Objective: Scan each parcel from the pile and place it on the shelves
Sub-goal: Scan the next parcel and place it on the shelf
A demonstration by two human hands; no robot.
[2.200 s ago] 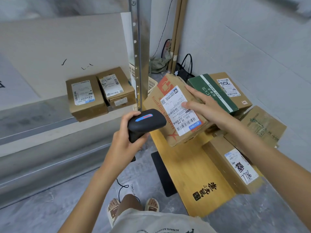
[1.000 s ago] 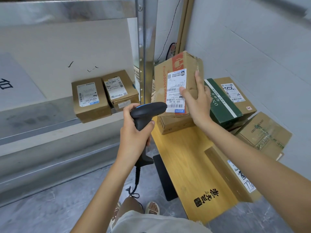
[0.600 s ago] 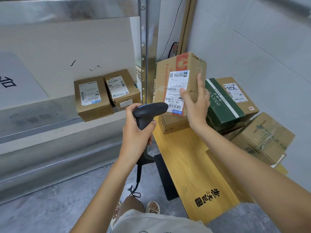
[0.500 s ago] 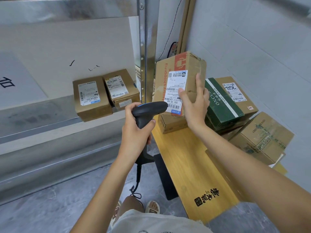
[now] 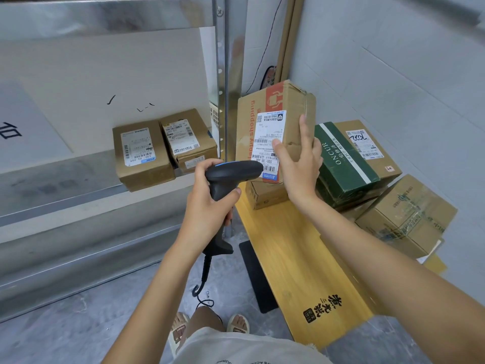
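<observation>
My right hand point(image 5: 299, 164) holds a brown cardboard parcel point(image 5: 286, 109) with an orange printed stripe upright, its white shipping label point(image 5: 267, 135) facing me. The thumb presses on the label and the fingers wrap the parcel's right side. My left hand point(image 5: 210, 206) grips a black handheld scanner point(image 5: 231, 174) by its handle, the scanner's head close to the label's lower edge. Two labelled brown parcels point(image 5: 141, 153) point(image 5: 187, 139) lie side by side on the metal shelf point(image 5: 52, 185) to the left.
On the yellow wooden bench point(image 5: 301, 258) sit a small brown box point(image 5: 262, 197), a green box point(image 5: 343, 166), a labelled brown box point(image 5: 367, 148) and a taped box point(image 5: 409, 216). A steel shelf post point(image 5: 223, 74) stands between shelf and bench. My sandalled feet point(image 5: 207, 327) are below.
The parcel was lifted off the pile and tipped upright, with my right hand shifting to its side. My left hand brought the scanner up close under the label.
</observation>
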